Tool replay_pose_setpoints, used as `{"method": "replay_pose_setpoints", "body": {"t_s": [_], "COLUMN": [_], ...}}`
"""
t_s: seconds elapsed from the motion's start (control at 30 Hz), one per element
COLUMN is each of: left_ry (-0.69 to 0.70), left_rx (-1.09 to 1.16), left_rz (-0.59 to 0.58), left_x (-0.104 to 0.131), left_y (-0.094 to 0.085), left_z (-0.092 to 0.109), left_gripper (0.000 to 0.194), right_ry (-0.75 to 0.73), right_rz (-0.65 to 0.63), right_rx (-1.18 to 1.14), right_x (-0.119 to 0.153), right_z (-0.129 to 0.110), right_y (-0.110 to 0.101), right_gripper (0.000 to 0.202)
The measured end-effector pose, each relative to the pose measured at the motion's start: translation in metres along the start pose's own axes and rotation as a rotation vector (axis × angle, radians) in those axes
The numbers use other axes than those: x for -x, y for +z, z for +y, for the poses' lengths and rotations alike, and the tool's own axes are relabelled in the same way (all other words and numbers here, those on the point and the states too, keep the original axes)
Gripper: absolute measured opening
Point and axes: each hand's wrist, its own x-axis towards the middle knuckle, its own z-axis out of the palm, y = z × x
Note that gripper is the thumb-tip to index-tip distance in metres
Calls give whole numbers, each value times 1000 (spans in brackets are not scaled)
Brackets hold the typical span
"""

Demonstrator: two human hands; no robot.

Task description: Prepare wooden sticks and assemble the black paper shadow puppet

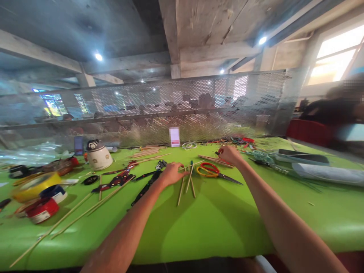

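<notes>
My left hand (171, 173) is closed at the left end of a small frame of thin wooden sticks (188, 181); the exact grip is partly hidden behind the fingers. The frame's sticks cross near the top, with a dark binding there, and its legs come down on the green table. My right hand (229, 154) pinches a small dark strip (217, 152), too small to make out fully. It is over a bundle of cut sticks (209, 158). Between the hands lie scissors (218, 175) with red and yellow handles, their blades pointing right.
On the left of the green table (182, 239) are tape rolls, including a yellow roll (36, 187) and a red roll (42, 209), long sticks (93, 206) and a white pot-like container (98, 157). A mesh screen (153, 113) closes the back. Rolled paper (327, 173) lies right.
</notes>
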Motion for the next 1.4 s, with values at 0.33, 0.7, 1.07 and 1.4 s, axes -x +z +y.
{"method": "replay_pose_setpoints", "body": {"t_s": [0.33, 0.7, 1.07, 1.4], "left_ry": [-10, -54, -119, -92], "left_rx": [-196, -182, -217, -124], "left_rz": [-117, -122, -155, -134], "left_x": [15, 11, 10, 14], "left_y": [8, 0, 2, 3], "left_z": [23, 24, 26, 26], "left_gripper": [65, 44, 11, 8], "right_ry": [-505, -655, -692, -693], "right_rz": [-348, -464, -364, -330], "right_rx": [-30, 1, -19, 92], "right_x": [37, 58, 59, 68], "right_z": [-69, -92, -89, -100], "right_y": [50, 66, 69, 72], "right_gripper": [34, 19, 16, 16]}}
